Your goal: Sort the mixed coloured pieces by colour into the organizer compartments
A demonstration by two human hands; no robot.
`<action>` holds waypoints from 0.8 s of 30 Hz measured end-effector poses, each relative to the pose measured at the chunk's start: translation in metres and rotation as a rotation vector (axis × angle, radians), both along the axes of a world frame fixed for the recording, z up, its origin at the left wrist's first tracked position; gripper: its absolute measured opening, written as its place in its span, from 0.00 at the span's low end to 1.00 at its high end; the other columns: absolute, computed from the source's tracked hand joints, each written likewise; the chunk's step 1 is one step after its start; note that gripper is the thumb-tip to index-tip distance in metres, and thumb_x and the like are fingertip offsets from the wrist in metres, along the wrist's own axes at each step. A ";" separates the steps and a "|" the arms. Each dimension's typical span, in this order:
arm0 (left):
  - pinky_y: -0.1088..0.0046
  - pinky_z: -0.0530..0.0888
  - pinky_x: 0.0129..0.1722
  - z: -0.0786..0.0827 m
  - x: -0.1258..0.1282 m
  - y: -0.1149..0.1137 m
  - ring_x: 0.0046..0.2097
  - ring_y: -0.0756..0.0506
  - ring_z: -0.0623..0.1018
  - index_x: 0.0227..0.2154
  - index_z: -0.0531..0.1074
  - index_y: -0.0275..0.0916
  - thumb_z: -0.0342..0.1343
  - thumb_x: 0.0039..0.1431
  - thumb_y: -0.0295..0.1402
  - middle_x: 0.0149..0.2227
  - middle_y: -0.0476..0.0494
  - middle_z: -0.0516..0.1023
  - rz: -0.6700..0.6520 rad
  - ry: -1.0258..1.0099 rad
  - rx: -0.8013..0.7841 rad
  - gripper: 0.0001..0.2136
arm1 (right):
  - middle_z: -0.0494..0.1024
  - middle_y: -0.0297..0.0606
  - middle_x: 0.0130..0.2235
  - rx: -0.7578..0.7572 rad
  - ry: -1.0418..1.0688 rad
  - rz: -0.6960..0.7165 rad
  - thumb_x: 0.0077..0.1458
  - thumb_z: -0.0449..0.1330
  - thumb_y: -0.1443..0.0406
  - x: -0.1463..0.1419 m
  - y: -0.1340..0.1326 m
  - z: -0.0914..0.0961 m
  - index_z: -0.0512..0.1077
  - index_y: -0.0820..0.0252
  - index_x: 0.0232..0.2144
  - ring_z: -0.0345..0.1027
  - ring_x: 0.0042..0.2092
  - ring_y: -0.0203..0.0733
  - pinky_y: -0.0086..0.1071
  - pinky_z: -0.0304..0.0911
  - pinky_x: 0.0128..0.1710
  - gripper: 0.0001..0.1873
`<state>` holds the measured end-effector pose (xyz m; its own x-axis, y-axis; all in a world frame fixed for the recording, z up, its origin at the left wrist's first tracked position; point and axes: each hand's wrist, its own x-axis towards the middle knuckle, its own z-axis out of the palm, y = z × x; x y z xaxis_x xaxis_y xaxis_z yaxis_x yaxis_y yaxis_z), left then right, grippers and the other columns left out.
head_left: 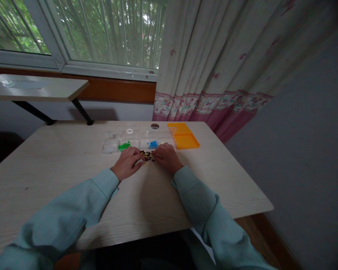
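Note:
A small heap of dark brown and yellow pieces lies on the table between my two hands. My left hand rests at the heap's left side, palm down, its thumb apart from the stretched fingers, which touch the nearest pieces. From the right, my right hand reaches to the heap with thumb and fingertips drawn together; whatever is between them is too small to make out. Just behind the hands stand clear plastic compartment trays. Green pieces lie in one compartment and blue pieces in another.
An open orange case lies at the back right of the wooden table. Near it is a round cable hole. A raised shelf on black legs stands at the back left. A curtain hangs behind the table.

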<state>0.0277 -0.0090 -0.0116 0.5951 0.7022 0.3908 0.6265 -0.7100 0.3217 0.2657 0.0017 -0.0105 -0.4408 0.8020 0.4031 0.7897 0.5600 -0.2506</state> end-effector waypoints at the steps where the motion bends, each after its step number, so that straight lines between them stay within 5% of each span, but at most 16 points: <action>1: 0.60 0.65 0.46 0.000 0.000 0.000 0.45 0.41 0.67 0.40 0.76 0.45 0.55 0.61 0.38 0.42 0.42 0.70 0.010 0.000 0.001 0.08 | 0.77 0.37 0.37 0.001 -0.003 0.002 0.56 0.62 0.63 0.000 0.000 0.000 0.79 0.53 0.37 0.63 0.43 0.43 0.36 0.53 0.42 0.06; 16: 0.59 0.66 0.44 0.001 0.003 0.000 0.44 0.40 0.68 0.35 0.73 0.41 0.54 0.62 0.35 0.41 0.41 0.71 0.079 0.021 0.061 0.05 | 0.78 0.37 0.37 -0.008 0.038 -0.019 0.57 0.62 0.64 -0.001 0.001 0.001 0.79 0.53 0.36 0.64 0.42 0.43 0.35 0.53 0.42 0.06; 24: 0.62 0.66 0.46 -0.010 0.007 0.012 0.43 0.43 0.69 0.33 0.71 0.40 0.49 0.65 0.36 0.37 0.42 0.72 0.150 -0.285 0.006 0.09 | 0.79 0.37 0.38 0.057 0.127 0.055 0.60 0.59 0.61 -0.015 -0.004 -0.002 0.78 0.53 0.40 0.66 0.43 0.41 0.35 0.55 0.45 0.09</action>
<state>0.0349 0.0028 -0.0214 0.3511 0.7713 0.5309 0.6100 -0.6186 0.4952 0.2510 -0.0025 -0.0128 -0.4263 0.7522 0.5024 0.7215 0.6177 -0.3127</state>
